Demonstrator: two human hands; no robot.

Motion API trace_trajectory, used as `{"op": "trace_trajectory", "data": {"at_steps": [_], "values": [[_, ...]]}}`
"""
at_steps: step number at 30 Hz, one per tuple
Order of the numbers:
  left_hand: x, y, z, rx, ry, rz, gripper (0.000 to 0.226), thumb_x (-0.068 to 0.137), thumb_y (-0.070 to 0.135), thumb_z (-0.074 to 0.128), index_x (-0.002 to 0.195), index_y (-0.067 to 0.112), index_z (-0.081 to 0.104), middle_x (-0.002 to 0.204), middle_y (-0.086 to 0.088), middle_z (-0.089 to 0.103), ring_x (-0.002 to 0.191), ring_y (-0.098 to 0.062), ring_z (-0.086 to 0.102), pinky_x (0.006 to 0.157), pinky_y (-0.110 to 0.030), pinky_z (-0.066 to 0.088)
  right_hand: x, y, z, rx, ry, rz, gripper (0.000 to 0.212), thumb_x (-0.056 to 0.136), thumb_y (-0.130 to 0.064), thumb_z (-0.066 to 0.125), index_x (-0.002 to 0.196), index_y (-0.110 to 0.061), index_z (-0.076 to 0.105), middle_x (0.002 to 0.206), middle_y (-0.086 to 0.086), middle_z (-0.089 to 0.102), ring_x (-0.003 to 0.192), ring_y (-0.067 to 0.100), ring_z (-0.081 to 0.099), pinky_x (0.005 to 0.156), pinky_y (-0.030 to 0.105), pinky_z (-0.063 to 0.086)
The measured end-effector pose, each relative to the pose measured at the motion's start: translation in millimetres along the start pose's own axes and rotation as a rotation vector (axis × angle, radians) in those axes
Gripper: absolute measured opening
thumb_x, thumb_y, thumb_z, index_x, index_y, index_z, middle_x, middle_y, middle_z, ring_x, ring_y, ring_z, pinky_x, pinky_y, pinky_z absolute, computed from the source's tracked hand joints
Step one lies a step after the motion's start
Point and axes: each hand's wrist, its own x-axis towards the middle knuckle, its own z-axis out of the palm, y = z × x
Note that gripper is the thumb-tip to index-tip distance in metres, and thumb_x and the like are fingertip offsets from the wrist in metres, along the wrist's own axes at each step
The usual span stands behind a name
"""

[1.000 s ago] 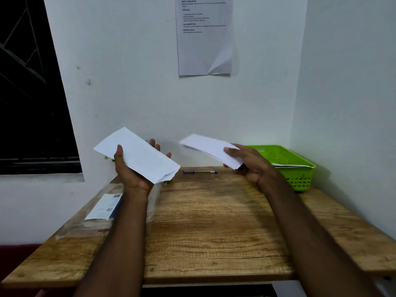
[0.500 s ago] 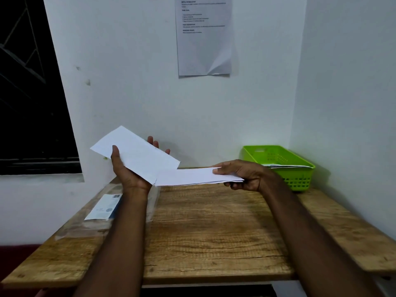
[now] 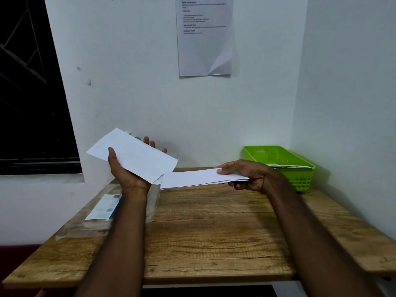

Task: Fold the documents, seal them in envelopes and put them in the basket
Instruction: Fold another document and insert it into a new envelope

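Printed wall notice [image 3: 205,36] is illegible; hands hold envelope [image 3: 132,156] and paper [image 3: 192,178].

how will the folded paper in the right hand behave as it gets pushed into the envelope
Probably fairly stiff lengthwise: the folded paper juts out flat from the right hand with little droop. Likely light, since a pinch at one end carries it. Its layered edge may snag at the mouth of the envelope held by the left hand.
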Motion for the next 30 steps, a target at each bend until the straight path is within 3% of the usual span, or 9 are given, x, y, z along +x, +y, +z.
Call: {"op": "trace_trajectory", "data": {"at_steps": [6, 13, 23, 30], "values": [[-1.2, 0.1, 1.7, -0.013, -0.013, 0.015, 0.065, 0.088, 0.073, 0.047, 0.118, 0.019, 0.068, 0.121, -0.012, 0.065, 0.121, -0.035, 0.054, 0.112, -0.068, 0.033, 0.3, -0.1, -1.2, 0.007, 0.014, 0.007, 0.018, 0.093, -0.016, 0.071, 0.110, -0.010, 0.072, 0.071, 0.000, 0.065, 0.050, 0.008, 0.055, 0.039, 0.018, 0.040], [-1.3, -0.1, 2.8, 0.012, 0.016, 0.006, 0.071, 0.086, 0.075, 0.048, 0.130, 0.019, 0.057, 0.123, -0.011, 0.063, 0.121, -0.034, 0.054, 0.113, -0.067, 0.031, 5.4, 1.6, -1.4, 0.045, 0.052, 0.037, 0.025, 0.091, -0.016, 0.074, 0.115, -0.008, 0.071, 0.073, 0.001, 0.066, 0.050, 0.009, 0.058, 0.040, 0.018, 0.044], [1.0, -0.3, -0.8, 0.005, -0.002, -0.030, 0.076, 0.084, 0.078, 0.047, 0.132, 0.019, 0.054, 0.123, -0.009, 0.063, 0.121, -0.032, 0.054, 0.110, -0.070, 0.034, 5.8, 2.0, -2.0, 0.089, 0.114, 0.010, 0.007, 0.092, -0.014, 0.072, 0.099, -0.013, 0.075, 0.074, 0.002, 0.068, 0.050, 0.009, 0.061, 0.042, 0.018, 0.048], [2.0, -2.3, -0.8, 0.002, -0.007, 0.004, 0.064, 0.085, 0.075, 0.047, 0.108, 0.021, 0.072, 0.111, -0.009, 0.067, 0.118, -0.034, 0.055, 0.106, -0.071, 0.035, 9.3, 2.1, 3.0, 0.052, 0.140, -0.033, 0.010, 0.093, -0.014, 0.071, 0.102, -0.013, 0.075, 0.074, 0.003, 0.070, 0.052, 0.011, 0.063, 0.044, 0.020, 0.049]]}}
